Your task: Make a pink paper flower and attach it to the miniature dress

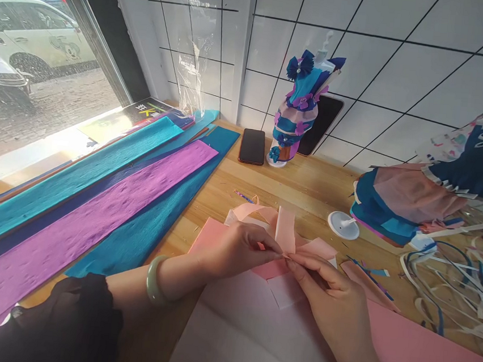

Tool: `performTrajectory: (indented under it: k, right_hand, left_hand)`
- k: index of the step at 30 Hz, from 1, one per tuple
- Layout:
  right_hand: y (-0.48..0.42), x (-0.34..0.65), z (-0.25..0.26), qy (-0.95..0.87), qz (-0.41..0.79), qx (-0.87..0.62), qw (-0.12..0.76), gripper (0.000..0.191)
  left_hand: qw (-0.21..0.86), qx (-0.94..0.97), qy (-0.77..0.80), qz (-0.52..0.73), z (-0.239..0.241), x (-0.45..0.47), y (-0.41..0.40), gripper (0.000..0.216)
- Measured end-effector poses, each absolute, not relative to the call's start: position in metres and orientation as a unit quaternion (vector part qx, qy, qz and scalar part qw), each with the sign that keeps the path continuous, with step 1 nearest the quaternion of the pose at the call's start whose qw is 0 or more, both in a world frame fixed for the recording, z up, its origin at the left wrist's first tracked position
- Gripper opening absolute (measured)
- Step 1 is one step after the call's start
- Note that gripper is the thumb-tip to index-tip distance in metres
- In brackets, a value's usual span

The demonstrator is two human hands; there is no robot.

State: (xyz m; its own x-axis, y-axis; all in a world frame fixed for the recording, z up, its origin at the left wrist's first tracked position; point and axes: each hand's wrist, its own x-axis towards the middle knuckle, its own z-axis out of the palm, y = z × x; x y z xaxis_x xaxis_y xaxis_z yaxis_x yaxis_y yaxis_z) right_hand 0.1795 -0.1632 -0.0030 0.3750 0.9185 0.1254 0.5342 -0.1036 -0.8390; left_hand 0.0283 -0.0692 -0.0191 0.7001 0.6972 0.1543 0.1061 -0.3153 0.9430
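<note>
My left hand [241,252] and my right hand [335,295] meet over the work surface, fingertips pinched together. Between them they grip the lower end of a pale pink paper strip [286,228], whose upper part stands up behind the fingers. More pink paper pieces [318,248] lie bent and loose around the fingertips. Under both hands is a large white paper sheet [226,339]. A salmon-pink sheet [208,232] shows beside my left hand. The exact pinched edge is hidden by the fingers.
Long purple [129,198] and turquoise crepe paper strips [110,163] lie left. A phone [252,146] and a small paper-dressed mannequin [297,112] stand toward the wall. Right are another dressed figure [415,192], a white round base [343,225], and tangled paper strips [462,282].
</note>
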Motion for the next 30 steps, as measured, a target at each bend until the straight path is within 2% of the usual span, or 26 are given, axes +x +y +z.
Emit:
performTrajectory:
  k: [5, 13, 19, 30]
  right_hand:
    - [-0.162, 0.182, -0.006, -0.457, 0.287, -0.721, 0.435, 0.016]
    - [-0.163, 0.185, -0.017, -0.364, 0.381, -0.694, 0.491, 0.017]
    - [-0.163, 0.184, -0.016, -0.364, 0.378, -0.685, 0.506, 0.016]
    - [-0.162, 0.183, -0.014, -0.37, 0.36, -0.691, 0.506, 0.018]
  left_hand:
    - [0.544, 0.739, 0.282, 0.279, -0.02, 0.029, -0.068, 0.017]
    - [0.618, 0.684, 0.269, 0.278, -0.019, 0.029, -0.067, 0.02]
    - [0.626, 0.675, 0.286, 0.267, -0.017, 0.029, -0.069, 0.025]
    - [0.661, 0.64, 0.275, 0.279, -0.018, 0.031, -0.072, 0.016]
